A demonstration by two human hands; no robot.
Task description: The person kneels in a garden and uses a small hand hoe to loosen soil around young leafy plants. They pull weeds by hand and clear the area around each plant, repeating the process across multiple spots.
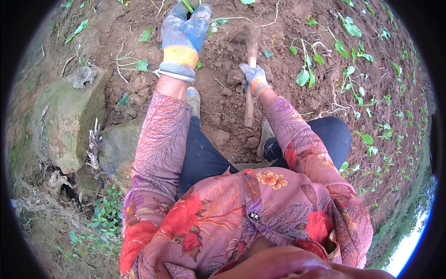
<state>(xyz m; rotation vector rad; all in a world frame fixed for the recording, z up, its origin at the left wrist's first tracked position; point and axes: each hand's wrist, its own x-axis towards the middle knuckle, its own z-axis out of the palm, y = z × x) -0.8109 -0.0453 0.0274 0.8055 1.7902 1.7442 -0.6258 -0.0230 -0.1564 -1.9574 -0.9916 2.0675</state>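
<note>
My left hand (184, 33), in a dirty blue-grey work glove with an orange cuff, is stretched out over the soil at the top of the view. Its fingers are closed around green plant stems (188, 6), most of which are cut off by the picture's edge. My right hand (253, 77), gloved the same way, grips the wooden handle (249, 108) of a short hoe. The hoe's soil-covered head (240, 36) points away from me and rests at loose, broken earth (228, 61). A leafy cutting (221, 21) lies beside the left fingertips.
Large stones (66, 115) stand on my left, with dry roots (93, 143) and weeds (108, 211) around them. Several leafy cuttings (305, 69) are spread over the soil slope at right. My shoes (193, 101) are planted on either side of the dug soil.
</note>
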